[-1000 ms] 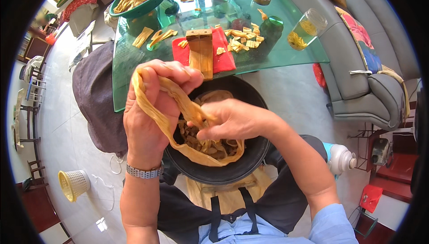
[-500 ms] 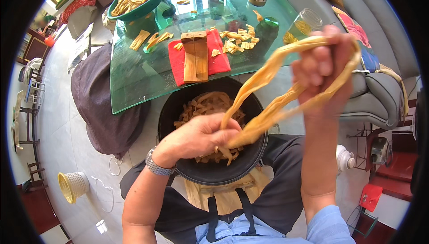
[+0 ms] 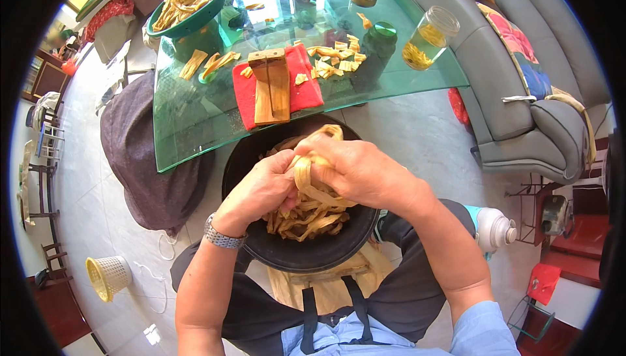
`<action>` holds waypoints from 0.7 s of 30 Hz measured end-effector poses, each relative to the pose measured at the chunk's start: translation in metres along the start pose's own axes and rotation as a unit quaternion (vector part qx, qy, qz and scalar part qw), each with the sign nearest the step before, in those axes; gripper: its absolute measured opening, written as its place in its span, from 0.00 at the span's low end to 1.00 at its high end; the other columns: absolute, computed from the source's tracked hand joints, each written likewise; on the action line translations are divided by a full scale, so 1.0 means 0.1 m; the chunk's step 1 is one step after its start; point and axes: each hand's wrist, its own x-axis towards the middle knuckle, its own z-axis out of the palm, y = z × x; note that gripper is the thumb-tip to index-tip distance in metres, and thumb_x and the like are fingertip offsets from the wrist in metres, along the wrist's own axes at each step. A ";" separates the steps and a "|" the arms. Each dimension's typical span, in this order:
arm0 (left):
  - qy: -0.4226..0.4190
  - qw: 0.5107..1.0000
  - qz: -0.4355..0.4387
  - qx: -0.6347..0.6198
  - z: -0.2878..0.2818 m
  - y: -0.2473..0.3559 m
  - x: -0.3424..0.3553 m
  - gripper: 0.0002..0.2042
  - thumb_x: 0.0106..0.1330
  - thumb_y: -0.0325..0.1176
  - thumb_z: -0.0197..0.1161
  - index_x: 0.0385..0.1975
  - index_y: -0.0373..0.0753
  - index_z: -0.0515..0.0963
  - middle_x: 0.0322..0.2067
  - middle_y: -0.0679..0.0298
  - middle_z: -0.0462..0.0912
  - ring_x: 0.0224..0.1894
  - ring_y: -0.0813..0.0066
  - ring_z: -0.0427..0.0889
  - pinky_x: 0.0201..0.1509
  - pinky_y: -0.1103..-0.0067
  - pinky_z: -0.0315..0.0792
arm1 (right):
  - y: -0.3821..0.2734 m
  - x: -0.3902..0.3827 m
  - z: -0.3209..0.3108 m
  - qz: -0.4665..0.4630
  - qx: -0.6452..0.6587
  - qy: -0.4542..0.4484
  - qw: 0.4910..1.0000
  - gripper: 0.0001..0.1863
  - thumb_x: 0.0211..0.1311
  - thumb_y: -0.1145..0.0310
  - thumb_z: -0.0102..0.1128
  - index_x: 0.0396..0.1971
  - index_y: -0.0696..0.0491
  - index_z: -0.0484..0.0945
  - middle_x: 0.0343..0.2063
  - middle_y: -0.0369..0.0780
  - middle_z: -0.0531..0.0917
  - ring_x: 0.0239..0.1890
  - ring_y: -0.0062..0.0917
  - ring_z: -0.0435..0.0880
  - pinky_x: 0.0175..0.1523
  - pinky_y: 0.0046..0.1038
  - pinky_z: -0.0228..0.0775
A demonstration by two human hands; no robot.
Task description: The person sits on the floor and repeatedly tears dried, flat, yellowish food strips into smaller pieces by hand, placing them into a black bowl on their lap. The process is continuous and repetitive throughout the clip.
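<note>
Close together over a black tub [image 3: 313, 259] between my knees, both my hands grip a long, soft, yellow-tan plant-like strip [image 3: 302, 175] whose exact kind I cannot make out. My left hand [image 3: 255, 188], with a metal watch at the wrist, pinches it from the left. Fingers of my right hand [image 3: 368, 172] are closed round it, and a loop stands up beyond them. Below, brownish cut strips [image 3: 306, 224] lie heaped in the tub, partly hidden by my hands.
A glass table [image 3: 195, 118] bears a wooden slotted block [image 3: 271, 95] on a red cloth [image 3: 305, 89], cut pieces [image 3: 336, 59], a jar [image 3: 427, 40] and a green basin [image 3: 190, 25] of strips. A grey sofa [image 3: 505, 121] stands right; a bottle [image 3: 492, 229] sits beside my right knee.
My right hand has come down and left from high on the right, bringing the stretched loop of strip in to my left hand. The strip is now bunched between both hands.
</note>
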 end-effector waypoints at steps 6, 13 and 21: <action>0.012 0.996 -0.045 -0.075 -0.18 0.15 -0.21 0.10 0.81 0.42 0.56 0.40 0.43 0.75 0.24 0.75 0.72 0.20 0.91 0.64 0.21 0.89 0.59 | 0.00 0.12 0.16 -0.089 -0.003 0.055 0.995 0.11 0.73 0.67 0.57 0.51 0.53 0.77 0.41 0.51 0.85 0.45 0.50 0.84 0.49 0.43 0.78; -0.010 0.986 0.067 -0.151 -0.53 0.17 -0.47 0.19 0.82 0.48 0.49 0.42 0.37 0.76 0.20 0.67 0.73 0.14 0.86 0.60 0.16 0.85 0.56 | 0.01 0.18 0.24 0.040 0.386 -0.080 0.918 0.12 0.83 0.62 0.48 0.52 0.54 0.74 0.36 0.39 0.83 0.39 0.24 0.84 0.50 0.29 0.76; -0.037 0.984 0.045 -0.167 -0.43 0.17 -0.41 0.20 0.82 0.48 0.47 0.45 0.34 0.76 0.23 0.64 0.76 0.15 0.84 0.61 0.16 0.84 0.56 | 0.08 0.24 0.25 0.023 0.221 -0.035 0.974 0.11 0.79 0.68 0.49 0.55 0.51 0.76 0.38 0.42 0.85 0.38 0.33 0.86 0.48 0.34 0.77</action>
